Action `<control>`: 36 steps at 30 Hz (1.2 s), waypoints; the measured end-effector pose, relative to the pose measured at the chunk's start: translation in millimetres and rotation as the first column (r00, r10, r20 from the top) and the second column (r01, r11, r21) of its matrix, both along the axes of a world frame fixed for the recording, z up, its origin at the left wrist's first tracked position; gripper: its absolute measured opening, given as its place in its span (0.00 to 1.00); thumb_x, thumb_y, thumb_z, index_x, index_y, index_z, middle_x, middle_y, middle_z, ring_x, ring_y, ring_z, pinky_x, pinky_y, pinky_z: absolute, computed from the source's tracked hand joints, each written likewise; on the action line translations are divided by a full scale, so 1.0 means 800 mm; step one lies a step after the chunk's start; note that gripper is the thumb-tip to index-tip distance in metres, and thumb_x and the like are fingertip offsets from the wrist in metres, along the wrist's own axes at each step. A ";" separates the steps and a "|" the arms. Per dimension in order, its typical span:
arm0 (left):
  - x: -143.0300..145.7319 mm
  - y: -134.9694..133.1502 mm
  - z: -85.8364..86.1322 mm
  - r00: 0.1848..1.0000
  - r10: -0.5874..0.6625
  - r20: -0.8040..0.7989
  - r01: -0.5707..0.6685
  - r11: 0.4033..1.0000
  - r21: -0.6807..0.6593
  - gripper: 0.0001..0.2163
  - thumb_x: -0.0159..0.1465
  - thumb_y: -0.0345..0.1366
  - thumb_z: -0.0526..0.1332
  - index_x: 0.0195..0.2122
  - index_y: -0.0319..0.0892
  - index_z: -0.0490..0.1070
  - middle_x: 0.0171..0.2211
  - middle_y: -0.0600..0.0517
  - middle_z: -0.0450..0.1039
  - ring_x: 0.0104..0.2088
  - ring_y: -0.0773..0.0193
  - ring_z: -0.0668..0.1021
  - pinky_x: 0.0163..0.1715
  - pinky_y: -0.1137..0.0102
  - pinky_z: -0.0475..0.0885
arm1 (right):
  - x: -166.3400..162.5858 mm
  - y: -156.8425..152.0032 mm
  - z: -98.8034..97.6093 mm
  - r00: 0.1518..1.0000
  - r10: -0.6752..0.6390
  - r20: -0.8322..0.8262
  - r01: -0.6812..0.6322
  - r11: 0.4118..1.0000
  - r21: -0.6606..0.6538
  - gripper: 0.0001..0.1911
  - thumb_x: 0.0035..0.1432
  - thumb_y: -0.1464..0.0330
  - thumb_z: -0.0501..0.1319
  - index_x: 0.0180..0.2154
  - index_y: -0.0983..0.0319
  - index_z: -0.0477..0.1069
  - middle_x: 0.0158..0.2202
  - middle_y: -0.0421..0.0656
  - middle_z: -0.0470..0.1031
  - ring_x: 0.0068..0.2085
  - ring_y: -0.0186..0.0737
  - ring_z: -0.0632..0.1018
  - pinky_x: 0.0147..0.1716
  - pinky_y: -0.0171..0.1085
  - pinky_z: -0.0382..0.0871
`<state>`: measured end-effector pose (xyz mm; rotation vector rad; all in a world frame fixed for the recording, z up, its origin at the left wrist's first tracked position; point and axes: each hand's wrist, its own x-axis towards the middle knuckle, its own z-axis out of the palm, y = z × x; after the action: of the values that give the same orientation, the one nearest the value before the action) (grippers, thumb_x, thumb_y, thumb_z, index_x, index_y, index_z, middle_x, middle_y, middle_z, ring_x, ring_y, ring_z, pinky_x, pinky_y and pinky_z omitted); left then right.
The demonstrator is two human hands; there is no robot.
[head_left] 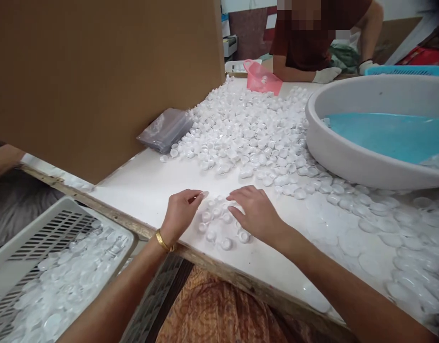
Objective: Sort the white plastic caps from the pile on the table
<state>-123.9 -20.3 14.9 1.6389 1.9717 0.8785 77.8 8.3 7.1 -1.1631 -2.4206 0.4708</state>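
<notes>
My left hand point(179, 212) and my right hand point(255, 213) rest on a white table point(141, 186) near its front edge. Between them lies a small cluster of white plastic caps point(219, 224). The left hand's fingers are curled, with the fingertips touching the table beside the caps; I cannot make out anything in them. The right hand lies flat with its fingers stretched over the caps. A gold bangle point(164, 241) circles my left wrist. A large heap of the same white caps point(248, 133) covers the table farther back.
A grey slotted basket point(34, 238) with clear discs stands lower left. A big grey basin point(348, 152) with a blue liner sits right. Clear round lids point(401, 238) spread below it. A cardboard wall point(98, 71) rises left. A gloved person point(323, 43) works opposite beside a pink scoop point(262, 78).
</notes>
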 end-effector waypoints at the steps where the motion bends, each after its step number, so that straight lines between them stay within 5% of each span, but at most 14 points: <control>1: -0.011 0.002 -0.007 0.998 0.032 0.051 -0.029 0.998 -0.057 0.12 0.58 0.42 0.58 0.32 0.40 0.76 0.27 0.51 0.77 0.25 0.64 0.78 0.27 0.72 0.71 | -0.017 0.003 0.000 0.999 0.007 0.052 -0.008 1.000 0.022 0.11 0.59 0.68 0.55 0.41 0.61 0.72 0.41 0.45 0.75 0.46 0.44 0.69 0.43 0.42 0.60; 6: -0.034 0.002 -0.040 0.946 0.133 0.295 -0.082 0.980 -0.180 0.12 0.55 0.42 0.60 0.32 0.39 0.76 0.23 0.52 0.76 0.26 0.63 0.79 0.28 0.72 0.73 | -0.071 0.017 -0.004 0.960 0.037 0.278 -0.063 0.994 0.085 0.08 0.55 0.67 0.59 0.37 0.61 0.74 0.38 0.46 0.74 0.44 0.46 0.68 0.41 0.43 0.57; 11: -0.045 0.007 -0.043 0.911 0.167 0.378 -0.103 0.977 -0.185 0.13 0.55 0.42 0.60 0.32 0.37 0.75 0.24 0.50 0.77 0.26 0.64 0.79 0.28 0.72 0.74 | -0.097 0.034 -0.014 0.947 0.031 0.320 -0.056 0.996 0.070 0.08 0.54 0.66 0.60 0.36 0.61 0.74 0.39 0.47 0.74 0.45 0.47 0.67 0.40 0.43 0.57; 16: -0.048 0.018 -0.037 0.997 0.065 0.049 -0.065 0.998 -0.004 0.09 0.58 0.36 0.57 0.32 0.40 0.76 0.27 0.51 0.78 0.29 0.65 0.78 0.32 0.72 0.72 | -0.123 0.045 -0.026 0.970 -0.008 0.243 -0.012 0.997 0.080 0.13 0.55 0.62 0.59 0.39 0.62 0.73 0.40 0.48 0.73 0.46 0.47 0.67 0.42 0.43 0.58; 22: -0.049 0.016 -0.044 0.921 -0.193 -0.337 0.272 0.940 0.206 0.09 0.60 0.30 0.55 0.38 0.39 0.74 0.37 0.47 0.77 0.37 0.64 0.77 0.39 0.69 0.72 | -0.127 0.053 -0.038 0.980 -0.003 0.198 -0.005 0.999 0.042 0.16 0.58 0.58 0.55 0.35 0.63 0.73 0.38 0.49 0.73 0.45 0.46 0.68 0.41 0.43 0.58; 30: -0.052 0.010 -0.038 0.660 -0.322 -0.678 0.511 0.855 0.091 0.11 0.64 0.30 0.51 0.44 0.36 0.68 0.43 0.44 0.72 0.41 0.61 0.74 0.41 0.66 0.72 | -0.125 0.060 -0.043 0.987 -0.013 0.163 0.007 0.999 0.039 0.16 0.58 0.58 0.55 0.34 0.63 0.73 0.37 0.47 0.74 0.43 0.45 0.69 0.40 0.42 0.58; 36: -0.056 0.014 -0.044 0.633 -0.306 -0.711 0.509 0.857 0.085 0.11 0.65 0.31 0.51 0.46 0.37 0.67 0.44 0.45 0.73 0.42 0.61 0.74 0.42 0.66 0.72 | -0.125 0.063 -0.044 0.984 -0.013 0.180 0.004 0.999 0.053 0.13 0.57 0.61 0.57 0.35 0.64 0.73 0.38 0.48 0.74 0.43 0.46 0.69 0.40 0.43 0.58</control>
<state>-168.3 -9.1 -20.0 2.7572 1.7616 0.3941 -22.5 58.4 -28.2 -1.2409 -2.5626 0.3093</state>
